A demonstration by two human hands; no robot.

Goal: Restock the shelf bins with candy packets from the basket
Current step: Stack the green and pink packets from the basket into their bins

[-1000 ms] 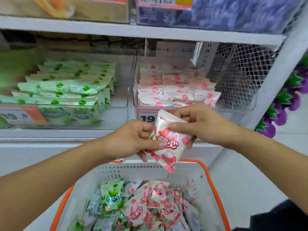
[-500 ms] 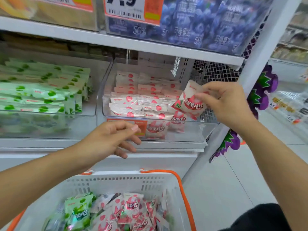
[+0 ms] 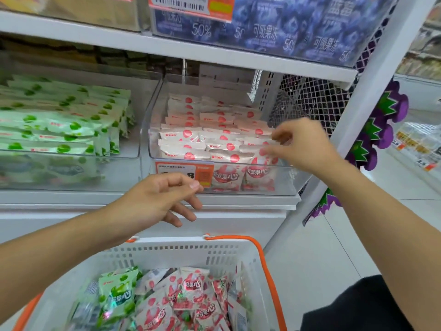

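Far left of the hands, green candy packets (image 3: 59, 125) are stacked in a clear shelf bin (image 3: 71, 173). The left hand (image 3: 157, 199) is held empty, fingers loosely spread, just in front of the orange price label (image 3: 183, 174). Below both hands, a white basket (image 3: 181, 254) holds mixed green and red packets (image 3: 188, 297). The right hand (image 3: 303, 145) is at the right bin (image 3: 290, 180), fingertips blurred at the red-and-white packets (image 3: 210, 142); whether one is pinched cannot be told.
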